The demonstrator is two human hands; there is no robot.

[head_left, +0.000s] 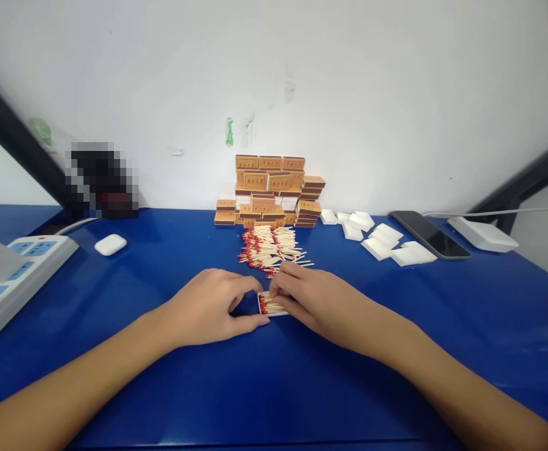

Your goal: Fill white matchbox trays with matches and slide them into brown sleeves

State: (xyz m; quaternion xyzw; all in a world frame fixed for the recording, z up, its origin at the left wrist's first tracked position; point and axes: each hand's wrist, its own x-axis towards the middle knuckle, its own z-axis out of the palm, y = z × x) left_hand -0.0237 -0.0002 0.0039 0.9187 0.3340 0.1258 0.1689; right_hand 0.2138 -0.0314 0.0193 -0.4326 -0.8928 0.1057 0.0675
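A small white matchbox tray (pixel 274 314) lies on the blue table, filled with red-tipped matches (pixel 268 304). My left hand (pixel 215 307) has its thumb and index finger at the tray's left end, one on each long side. The fingers of my right hand (pixel 309 297) are bent together over the tray's right part, at the matches, and hide that end. Just beyond both hands spreads a heap of loose matches (pixel 268 247), most with their red heads to the left.
Orange matchboxes (pixel 263 202) are stacked against the wall behind the heap. To their right lie several empty white trays (pixel 381 241), a phone (pixel 431 235) and a white box-shaped device (pixel 483 235). On the left are a white earbud case (pixel 111 244) and a power strip (pixel 34 269).
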